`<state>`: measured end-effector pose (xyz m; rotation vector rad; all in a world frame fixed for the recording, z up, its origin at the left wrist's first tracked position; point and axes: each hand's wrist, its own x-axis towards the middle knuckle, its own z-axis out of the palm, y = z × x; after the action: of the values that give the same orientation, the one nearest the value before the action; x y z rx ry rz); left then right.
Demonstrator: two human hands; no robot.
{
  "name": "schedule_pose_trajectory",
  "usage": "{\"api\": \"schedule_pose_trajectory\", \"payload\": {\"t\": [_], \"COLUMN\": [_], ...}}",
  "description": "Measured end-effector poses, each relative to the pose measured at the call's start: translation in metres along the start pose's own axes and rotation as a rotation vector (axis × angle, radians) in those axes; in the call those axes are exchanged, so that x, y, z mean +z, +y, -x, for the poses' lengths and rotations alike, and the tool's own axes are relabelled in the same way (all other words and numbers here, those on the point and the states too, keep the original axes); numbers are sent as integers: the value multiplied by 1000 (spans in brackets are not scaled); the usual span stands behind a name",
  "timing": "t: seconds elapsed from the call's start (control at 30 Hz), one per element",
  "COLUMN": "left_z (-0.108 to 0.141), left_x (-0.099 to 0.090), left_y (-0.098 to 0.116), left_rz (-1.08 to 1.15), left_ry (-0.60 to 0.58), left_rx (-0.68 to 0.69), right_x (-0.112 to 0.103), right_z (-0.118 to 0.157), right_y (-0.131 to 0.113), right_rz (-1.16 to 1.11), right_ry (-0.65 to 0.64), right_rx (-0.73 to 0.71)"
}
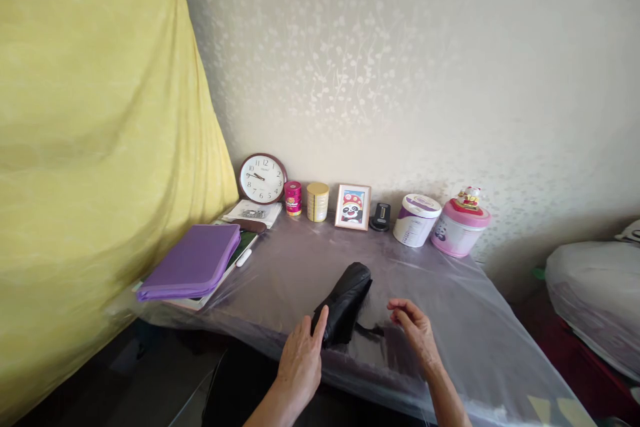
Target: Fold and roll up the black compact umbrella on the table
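A black, leather-like, elongated thing (345,303) with a rounded far end lies slantwise on the table near its front edge; its exact kind does not show. My left hand (303,353) holds its near left side, one finger lying along the top and the other fingers partly hidden. A short dark strap (370,330) stretches over the table to the right of it. Just beyond the strap, my right hand (413,327) hovers, apart from the black thing. Its thumb and fingers are curled together in a pinch, and whatever may be between them cannot be made out.
Plastic film covers the table (480,320). Along the wall stand a clock (263,178), a pink can (293,199), a yellow-lidded tin (317,202), a panda picture frame (353,207), a black stand (381,217) and two tubs (417,221). A purple folder (193,260) lies left, beside a yellow curtain (100,147).
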<state>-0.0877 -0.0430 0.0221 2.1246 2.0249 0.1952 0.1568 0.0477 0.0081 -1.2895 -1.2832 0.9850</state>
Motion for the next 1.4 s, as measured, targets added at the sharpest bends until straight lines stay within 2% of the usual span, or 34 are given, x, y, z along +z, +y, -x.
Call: {"api": "schedule_pose_trajectory", "payload": {"t": [0.1, 0.17, 0.23, 0.33, 0.4, 0.47, 0.53, 0.63, 0.67, 0.73, 0.83, 0.93, 1.03, 1.1, 1.17, 1.3, 1.37, 1.4], "left_z": [-1, -4, -9, -17, -20, -20, -16, -9, -7, -7, -12, -18, -21, -21, -20, -17, -18, -19], "left_x": [-6, -12, -17, -20, -21, -22, -26, -31, -31, -30, -26, -28, -40, -51, -60, -66, -65, -65], "left_y": [-4, -9, -16, -27, -35, -42, -45, -42, -39, -31, -23, -27, -36, -40, -39, -28, -22, -20], "left_rz": [86, 218, 476, 919, 1028, 1010, 908, 410, 244, 28, -45, 8, 321, 564, 709, 995, 1003, 906], "left_ry": [-41, -81, -145, -302, -351, -322, -218, 3, 25, -12, -95, -73, -69, -116, -169, -259, -254, -200], "left_rx": [-47, -68, -107, -208, -253, -286, -292, -216, -191, -175, -212, -219, -233, -252, -240, -142, -111, -101], "right_x": [-5, -6, -6, -6, -7, -7, -7, -6, -6, -6, -7, -8, -7, -7, -7, -7, -7, -6], "right_z": [0, 1, 3, 3, 3, 2, 2, 2, 2, 2, 1, 0, 0, 1, 3, 8, 10, 11], "right_y": [13, 16, 16, 14, 14, 15, 17, 19, 20, 23, 28, 31, 30, 28, 25, 15, 10, 8], "right_rz": [-16, 19, 66, 111, 131, 149, 164, 180, 189, 206, 227, 248, 246, 231, 216, 167, 139, 131], "right_ry": [51, 49, 35, 28, 29, 24, 19, 16, 14, 10, 3, 0, 8, 6, 7, -2, -11, -6], "right_rx": [24, 20, 10, 6, 18, 30, 26, 13, 10, 5, -6, -10, -16, -29, -47, -74, -82, -87]}}
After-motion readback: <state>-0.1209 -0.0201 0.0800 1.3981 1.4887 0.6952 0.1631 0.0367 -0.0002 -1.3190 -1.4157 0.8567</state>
